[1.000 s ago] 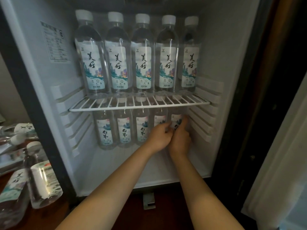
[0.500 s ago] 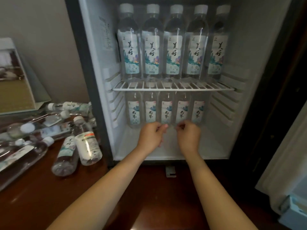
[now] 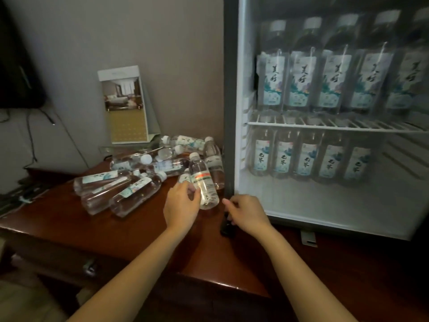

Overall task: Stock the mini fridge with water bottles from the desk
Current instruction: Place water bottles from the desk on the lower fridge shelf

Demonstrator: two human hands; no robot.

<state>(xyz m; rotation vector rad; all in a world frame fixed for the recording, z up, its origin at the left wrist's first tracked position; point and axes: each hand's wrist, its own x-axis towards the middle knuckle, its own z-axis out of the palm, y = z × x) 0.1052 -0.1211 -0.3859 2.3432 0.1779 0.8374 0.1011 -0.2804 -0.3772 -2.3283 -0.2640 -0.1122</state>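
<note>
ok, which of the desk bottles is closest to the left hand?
The small bottle with the orange-red band on its label, by the fridge's frame; the left hand is against its side. None of the others shows that band.
</note>
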